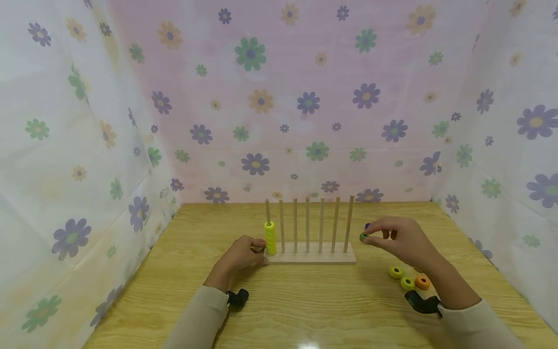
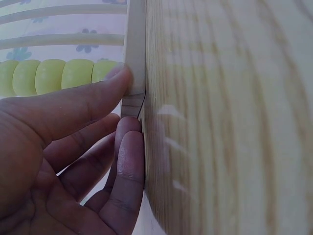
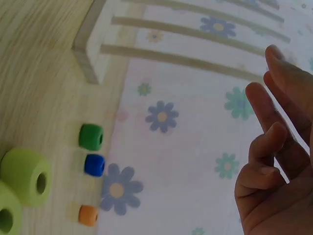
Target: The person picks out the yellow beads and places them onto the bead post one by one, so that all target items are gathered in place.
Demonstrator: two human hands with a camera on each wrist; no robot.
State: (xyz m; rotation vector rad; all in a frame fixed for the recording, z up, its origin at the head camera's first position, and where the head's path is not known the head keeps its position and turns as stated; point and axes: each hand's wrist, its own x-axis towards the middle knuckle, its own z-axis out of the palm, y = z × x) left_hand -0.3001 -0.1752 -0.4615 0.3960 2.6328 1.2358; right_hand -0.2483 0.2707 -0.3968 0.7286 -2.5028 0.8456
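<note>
A wooden peg rack (image 1: 311,259) with several upright pegs stands mid-table. Its leftmost peg carries a stack of yellow beads (image 1: 270,238). At the rack's left end, my left hand (image 1: 241,252) grips the base; in the left wrist view the thumb (image 2: 110,88) presses its top beside the beads and fingertips touch its end. Above the table, right of the rack, hovers my right hand (image 1: 401,237), nothing between its fingers in the right wrist view. Beyond it on the tabletop lie a green bead (image 3: 91,137), a blue bead (image 3: 94,165) and an orange bead (image 3: 88,215).
Two yellow beads (image 1: 395,272) and another orange bead (image 1: 422,282) lie near the right wrist, with one more partly hidden by the forearm. Flower-printed cloth (image 1: 279,97) encloses the table (image 1: 305,305) at the back and both sides.
</note>
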